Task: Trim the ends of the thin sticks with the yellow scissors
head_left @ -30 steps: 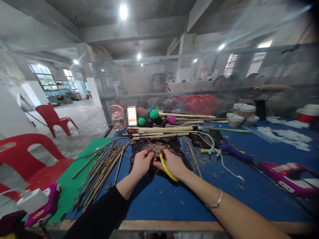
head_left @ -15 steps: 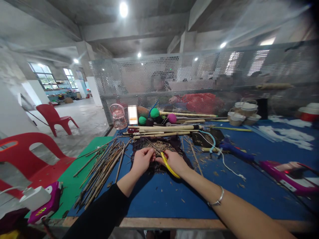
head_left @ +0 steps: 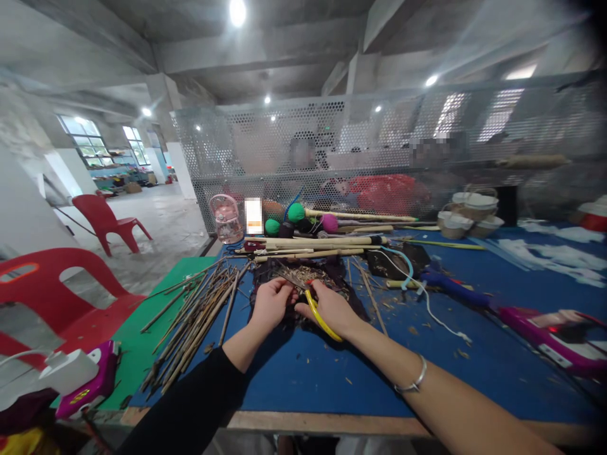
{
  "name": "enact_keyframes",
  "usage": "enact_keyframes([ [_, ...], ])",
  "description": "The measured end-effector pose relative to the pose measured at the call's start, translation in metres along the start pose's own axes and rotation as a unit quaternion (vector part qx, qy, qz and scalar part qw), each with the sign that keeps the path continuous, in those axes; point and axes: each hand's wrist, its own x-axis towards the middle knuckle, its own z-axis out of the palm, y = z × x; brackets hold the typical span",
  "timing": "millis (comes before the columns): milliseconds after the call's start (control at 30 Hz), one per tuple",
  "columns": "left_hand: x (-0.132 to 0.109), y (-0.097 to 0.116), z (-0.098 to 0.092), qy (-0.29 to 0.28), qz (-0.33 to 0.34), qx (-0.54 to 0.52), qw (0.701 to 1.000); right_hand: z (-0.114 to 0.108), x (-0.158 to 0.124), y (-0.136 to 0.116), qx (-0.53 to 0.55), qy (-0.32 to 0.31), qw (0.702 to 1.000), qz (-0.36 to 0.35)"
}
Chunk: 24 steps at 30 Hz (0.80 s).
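Note:
My right hand is closed around the yellow handle of a pair of scissors. The blades point away and to the left, over a heap of short cut twig pieces on a dark cloth. Just left of the blades, my left hand is closed in a pinch near the heap's front edge. Whatever its fingertips hold is too small to make out. Long thin brown sticks lie in a loose bundle left of my left arm.
Behind the cloth lie pale rods and green and pink balls. A pink bottle stands by the perforated metal screen. Purple devices, white cord and small buckets are on the right. Red chairs stand left.
The scissors have turned slightly in my right hand, and a red part near the pivot now shows. My left hand stays pinched in nearly the same place. The view has shifted slightly.

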Motion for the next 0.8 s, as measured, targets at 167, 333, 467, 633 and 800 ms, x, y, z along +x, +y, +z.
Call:
enact_keyframes([
  [167,0.000,-0.001,-0.001,-0.003,0.024,0.004,1.000,0.003,0.001,0.003,-0.016,-0.005,1.000,0.015],
  [333,0.004,-0.005,-0.006,-0.006,0.036,0.034,0.999,0.005,0.002,0.008,-0.025,-0.003,1.000,0.018],
  [467,0.003,-0.005,-0.006,-0.011,0.036,0.039,0.999,0.004,0.002,0.010,-0.012,-0.015,1.000,0.013],
  [633,0.005,-0.004,-0.008,0.009,0.002,0.079,0.997,-0.010,0.003,0.011,-0.044,-0.052,0.997,0.037],
  [800,0.009,-0.009,-0.018,0.038,0.011,0.240,0.970,-0.041,0.011,0.029,-0.089,-0.028,0.994,0.049],
])
